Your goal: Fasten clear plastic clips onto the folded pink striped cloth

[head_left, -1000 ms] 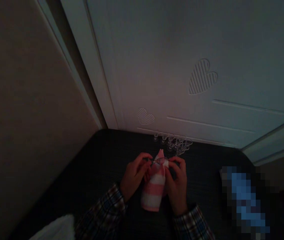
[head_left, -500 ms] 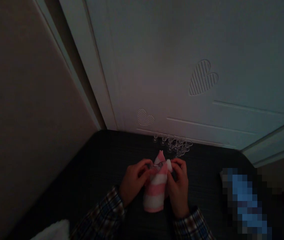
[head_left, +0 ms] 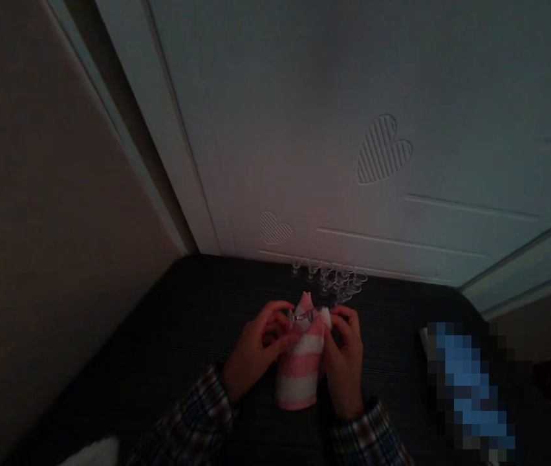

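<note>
A pink-and-white striped cloth (head_left: 299, 366) hangs from between my hands over the dark tabletop. Near its top a small clear stemmed glass (head_left: 301, 317) lies sideways, its right end covered by the cloth. My left hand (head_left: 259, 340) pinches the glass's left end between thumb and fingers, the thumb close to the cloth. On the other side my right hand (head_left: 346, 349) grips a bunched white part of the cloth around the covered end of the glass. Dim light hides the finer detail of the fingertips.
Several small clear stemmed glasses (head_left: 326, 278) stand grouped at the back of the dark table (head_left: 198, 323), against a white panel with heart reliefs (head_left: 385, 150). A pixelated blue item (head_left: 469, 382) lies at the right. White fabric (head_left: 96, 453) shows at the lower left.
My left fingers have opened slightly and shifted left, so more of the glass shows out of the cloth. The right hand keeps its hold. The view has shifted a little.
</note>
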`<state>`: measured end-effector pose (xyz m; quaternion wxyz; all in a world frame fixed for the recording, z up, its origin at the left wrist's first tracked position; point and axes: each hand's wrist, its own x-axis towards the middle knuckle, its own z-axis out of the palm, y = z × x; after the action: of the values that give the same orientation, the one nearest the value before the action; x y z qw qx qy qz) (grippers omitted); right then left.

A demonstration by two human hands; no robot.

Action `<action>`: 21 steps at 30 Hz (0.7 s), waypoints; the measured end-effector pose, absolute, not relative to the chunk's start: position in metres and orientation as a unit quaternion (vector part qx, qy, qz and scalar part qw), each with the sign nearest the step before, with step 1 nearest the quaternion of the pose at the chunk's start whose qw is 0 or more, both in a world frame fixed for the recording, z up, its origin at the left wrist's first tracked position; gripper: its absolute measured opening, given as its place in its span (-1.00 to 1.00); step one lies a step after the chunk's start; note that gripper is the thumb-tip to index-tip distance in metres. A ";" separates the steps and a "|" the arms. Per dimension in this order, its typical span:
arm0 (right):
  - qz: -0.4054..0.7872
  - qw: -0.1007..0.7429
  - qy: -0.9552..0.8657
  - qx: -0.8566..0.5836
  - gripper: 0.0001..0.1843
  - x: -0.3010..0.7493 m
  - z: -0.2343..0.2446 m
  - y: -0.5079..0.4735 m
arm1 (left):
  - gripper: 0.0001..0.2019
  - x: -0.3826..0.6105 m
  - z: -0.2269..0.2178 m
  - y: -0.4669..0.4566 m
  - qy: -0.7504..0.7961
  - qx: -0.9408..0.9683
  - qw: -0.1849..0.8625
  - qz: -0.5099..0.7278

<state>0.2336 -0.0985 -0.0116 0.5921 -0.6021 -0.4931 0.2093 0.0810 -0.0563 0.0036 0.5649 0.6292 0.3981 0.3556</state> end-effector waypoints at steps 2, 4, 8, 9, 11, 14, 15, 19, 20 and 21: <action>0.214 0.591 -0.493 -0.602 -0.90 0.235 -0.012 -0.098 | -0.70 0.080 0.005 -0.056 0.402 0.640 0.555 0.348; 0.213 0.591 -0.500 -0.596 -0.91 0.234 -0.012 -0.098 | -0.75 0.079 0.004 -0.055 0.406 0.647 0.546 0.344; 0.206 0.590 -0.513 -0.589 -0.88 0.230 -0.010 -0.099 | -0.80 0.077 -0.001 -0.055 0.405 0.654 0.539 0.342; 0.205 0.588 -0.517 -0.588 -0.87 0.228 -0.010 -0.100 | -0.79 0.077 -0.003 -0.054 0.406 0.651 0.542 0.344; 0.202 0.584 -0.524 -0.587 -0.87 0.227 -0.009 -0.100 | -0.74 0.077 -0.007 -0.054 0.409 0.638 0.556 0.342; 0.195 0.578 -0.528 -0.590 -0.88 0.227 -0.010 -0.100 | -0.65 0.079 -0.010 -0.053 0.417 0.625 0.571 0.331; 0.191 0.577 -0.527 -0.594 -0.88 0.227 -0.011 -0.100 | -0.65 0.079 -0.010 -0.053 0.417 0.623 0.574 0.329; 0.182 0.576 -0.510 -0.612 -0.90 0.231 -0.013 -0.098 | -0.70 0.082 -0.005 -0.055 0.399 0.615 0.589 0.340; 0.183 0.576 -0.506 -0.615 -0.91 0.231 -0.013 -0.098 | -0.67 0.082 -0.003 -0.055 0.395 0.615 0.590 0.342; 0.186 0.576 -0.502 -0.617 -0.91 0.231 -0.014 -0.098 | -0.66 0.082 -0.002 -0.056 0.395 0.618 0.588 0.342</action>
<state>0.2314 -0.0977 -0.0135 0.5765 -0.6171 -0.5024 0.1858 0.0822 -0.0556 -0.0020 0.5876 0.6178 0.3951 0.3420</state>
